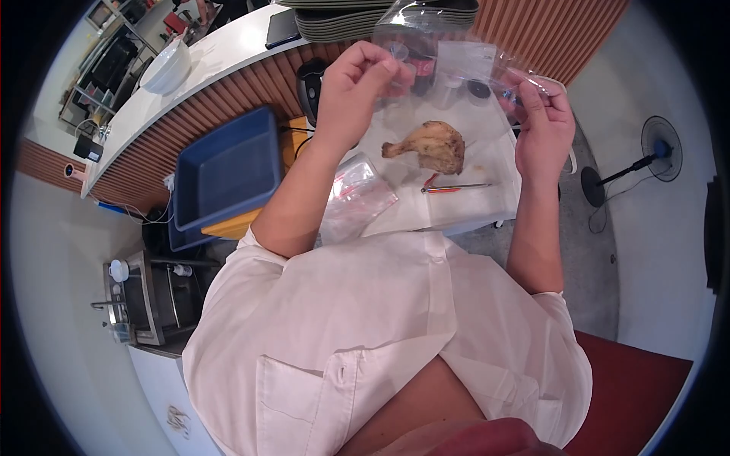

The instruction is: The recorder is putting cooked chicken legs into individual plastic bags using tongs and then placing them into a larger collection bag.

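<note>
Between both hands stretches a thin clear plastic bag or film (462,51), raised over the far part of the white-covered table (473,208). My left hand (356,85) pinches its left side, and my right hand (542,117) grips the right side, fingers partly behind the plastic. Below and between the hands lies a cooked chicken leg (439,145), its bone end pointing left. Nearer to me rests a slim metal tool with red-orange handles (453,188), perhaps scissors. Clear plastic zip bags (362,191) lie at the table's left, beneath my left forearm.
Behind the plastic stand a dark bottle with a red label (422,67) and a dark-lidded container (478,91). Blue tubs (228,165) sit at left. A counter (228,34) holds a white bowl (168,65), a phone (283,28) and stacked trays (336,25). A fan (633,162) stands right.
</note>
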### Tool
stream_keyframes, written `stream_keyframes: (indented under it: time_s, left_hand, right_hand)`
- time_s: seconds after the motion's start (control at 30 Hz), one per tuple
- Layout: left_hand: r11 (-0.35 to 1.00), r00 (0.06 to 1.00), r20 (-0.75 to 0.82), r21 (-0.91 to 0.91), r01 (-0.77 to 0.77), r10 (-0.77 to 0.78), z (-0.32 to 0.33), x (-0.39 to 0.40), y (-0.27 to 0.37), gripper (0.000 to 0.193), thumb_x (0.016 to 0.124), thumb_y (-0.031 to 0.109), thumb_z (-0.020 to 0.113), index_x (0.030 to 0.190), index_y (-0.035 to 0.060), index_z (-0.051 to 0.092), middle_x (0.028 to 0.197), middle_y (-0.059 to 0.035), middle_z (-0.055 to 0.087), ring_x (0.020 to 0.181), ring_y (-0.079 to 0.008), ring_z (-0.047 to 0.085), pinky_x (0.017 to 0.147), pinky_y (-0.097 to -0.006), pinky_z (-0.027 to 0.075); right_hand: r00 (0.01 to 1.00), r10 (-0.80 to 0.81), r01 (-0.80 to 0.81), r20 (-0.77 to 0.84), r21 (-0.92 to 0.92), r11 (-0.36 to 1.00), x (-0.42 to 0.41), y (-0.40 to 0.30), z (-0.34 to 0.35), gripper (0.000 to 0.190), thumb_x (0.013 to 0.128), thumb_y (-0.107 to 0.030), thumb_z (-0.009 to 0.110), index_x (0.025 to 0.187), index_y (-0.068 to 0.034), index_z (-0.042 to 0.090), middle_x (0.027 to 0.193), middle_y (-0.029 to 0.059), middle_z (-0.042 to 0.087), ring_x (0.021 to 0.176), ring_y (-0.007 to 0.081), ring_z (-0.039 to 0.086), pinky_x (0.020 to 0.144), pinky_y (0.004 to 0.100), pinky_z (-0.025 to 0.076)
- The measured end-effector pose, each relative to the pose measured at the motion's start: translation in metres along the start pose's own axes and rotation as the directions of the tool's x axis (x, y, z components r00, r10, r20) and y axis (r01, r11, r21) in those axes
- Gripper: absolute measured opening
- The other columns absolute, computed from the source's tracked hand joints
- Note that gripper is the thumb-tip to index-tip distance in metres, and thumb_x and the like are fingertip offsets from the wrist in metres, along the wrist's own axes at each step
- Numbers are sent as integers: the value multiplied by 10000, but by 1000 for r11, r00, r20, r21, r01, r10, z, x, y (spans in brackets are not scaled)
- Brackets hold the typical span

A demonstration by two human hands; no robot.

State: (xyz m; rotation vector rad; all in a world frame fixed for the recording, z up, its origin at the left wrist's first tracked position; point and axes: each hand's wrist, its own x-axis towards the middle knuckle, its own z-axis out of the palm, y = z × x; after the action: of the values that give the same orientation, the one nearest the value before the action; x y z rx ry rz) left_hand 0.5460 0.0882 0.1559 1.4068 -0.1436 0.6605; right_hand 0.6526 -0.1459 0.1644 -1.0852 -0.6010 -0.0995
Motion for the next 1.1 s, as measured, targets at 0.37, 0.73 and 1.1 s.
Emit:
stream_keyframes:
  time_s: [0.37,0.73,1.1]
  left_hand:
    - [999,985,162,-12,-52,53,0,-2,6,101,999,95,650,1049,14,620,900,-108,727,862,-168,712,746,-298,568]
    - [972,965,151,68,-226,214,17,-6,12,209,1022,101,631,1181,-35,638,975,-132,760,856,-155,724,807,-289,595]
    - [981,983,64,70,-178,174,42,-6,38,148,958,48,696,1085,-26,709,929,-105,774,841,-124,733,755,-248,579]
  right_hand:
    - [966,102,-79,238,-104,991,-3,-32,-2,353,963,-6,669,1310,15,607,1091,115,745,979,159,705,937,291,556]
    - [989,69,-46,131,-167,985,-9,-38,-35,321,964,-72,695,1261,39,643,1146,155,741,1009,182,711,956,298,540]
    - [755,239,-158,611,-183,970,-41,55,-61,983,765,-476,852,1548,-74,414,1593,109,437,1479,242,390,1185,409,336]
